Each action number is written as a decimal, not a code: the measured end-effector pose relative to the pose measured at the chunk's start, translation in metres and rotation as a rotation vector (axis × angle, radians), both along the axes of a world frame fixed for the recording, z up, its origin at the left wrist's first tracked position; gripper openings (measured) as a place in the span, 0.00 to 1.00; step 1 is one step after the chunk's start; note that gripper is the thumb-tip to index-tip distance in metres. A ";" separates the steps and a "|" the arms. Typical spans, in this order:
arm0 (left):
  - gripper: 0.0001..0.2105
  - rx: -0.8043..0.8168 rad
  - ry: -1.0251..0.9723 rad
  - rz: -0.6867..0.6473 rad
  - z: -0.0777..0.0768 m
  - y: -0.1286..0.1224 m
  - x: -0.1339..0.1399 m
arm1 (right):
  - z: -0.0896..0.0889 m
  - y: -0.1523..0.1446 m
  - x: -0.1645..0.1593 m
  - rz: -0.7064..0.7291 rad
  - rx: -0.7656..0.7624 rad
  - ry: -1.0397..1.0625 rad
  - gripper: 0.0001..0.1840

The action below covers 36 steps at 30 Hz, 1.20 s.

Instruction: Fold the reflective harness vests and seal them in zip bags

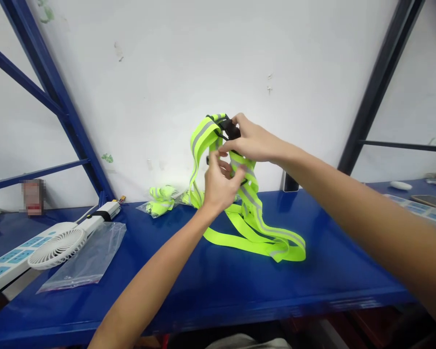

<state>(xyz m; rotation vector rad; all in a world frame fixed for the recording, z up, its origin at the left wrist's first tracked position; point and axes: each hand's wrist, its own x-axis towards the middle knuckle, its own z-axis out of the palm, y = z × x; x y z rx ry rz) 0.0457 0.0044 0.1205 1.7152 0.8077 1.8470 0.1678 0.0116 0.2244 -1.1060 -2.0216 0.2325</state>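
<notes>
A neon yellow reflective safety harness (257, 213) with grey stripes hangs from my hands, its lower loops lying on the blue table. My right hand (252, 138) is closed around a black buckle (229, 128) at the harness's top. Just below it, my left hand (221, 179) is among the yellow straps, thumb apart and fingers curled upward. What its fingertips touch is partly hidden by the straps and the other hand.
On the blue table (160, 281), bagged neon yellow straps (162, 199) lie by the wall. To the left are a clear zip bag (90, 257), a white handheld fan (58, 247) and a power strip (7, 266). A dark upright object (290, 182) stands behind my right forearm.
</notes>
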 end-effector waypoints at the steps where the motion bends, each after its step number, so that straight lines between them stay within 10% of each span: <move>1: 0.25 -0.013 0.011 -0.010 -0.002 0.000 0.003 | -0.003 0.000 -0.003 0.002 -0.032 0.009 0.31; 15: 0.17 -0.565 -0.124 -0.400 -0.023 -0.002 -0.027 | -0.013 0.021 0.013 0.032 -0.240 0.030 0.27; 31: 0.17 -0.134 -0.197 0.074 0.001 0.027 0.015 | -0.024 0.016 -0.030 -0.204 0.105 0.012 0.31; 36: 0.22 -0.240 -0.346 -0.097 0.001 0.025 0.010 | -0.020 0.026 -0.020 -0.144 0.047 0.110 0.31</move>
